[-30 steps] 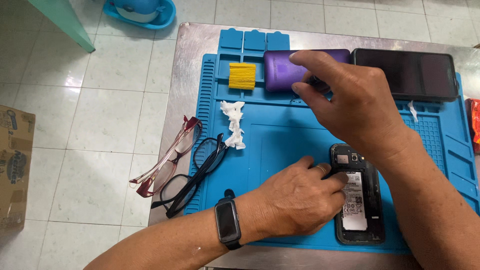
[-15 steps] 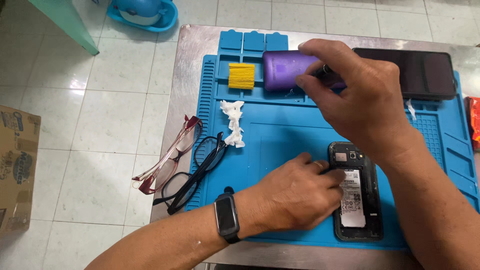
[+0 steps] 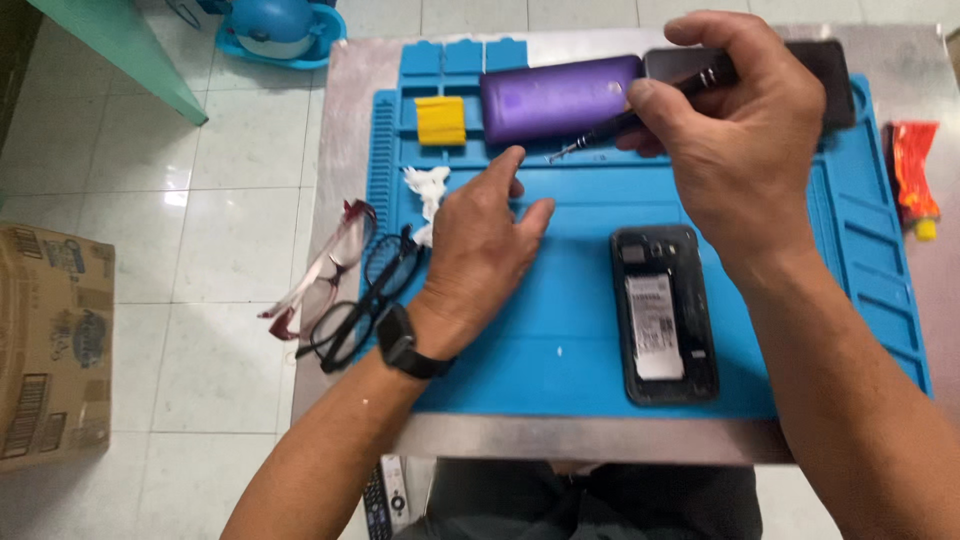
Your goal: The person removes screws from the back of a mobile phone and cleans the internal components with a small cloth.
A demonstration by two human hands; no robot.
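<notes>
A black phone [image 3: 664, 314] lies face down on the blue work mat [image 3: 560, 350], its back cover off and the battery showing. My right hand [image 3: 735, 140] is raised over the mat's far side and grips a thin black screwdriver [image 3: 600, 130] whose tip points left. My left hand [image 3: 480, 255], a black band on its wrist, hovers over the mat left of the phone with its fingers spread and nothing in it. A purple phone cover [image 3: 558, 97] lies at the mat's far edge, just beyond the screwdriver tip.
Two pairs of glasses [image 3: 345, 285] lie at the mat's left edge beside a white crumpled wad [image 3: 428, 190]. A yellow block [image 3: 440, 120] sits in a tray slot. A red tube [image 3: 914, 175] lies to the right. A cardboard box [image 3: 50, 340] stands on the tiled floor.
My left hand has let go of the phone and moved left and away from it. My right hand has lifted with the screwdriver now showing. The camera view has moved closer.
</notes>
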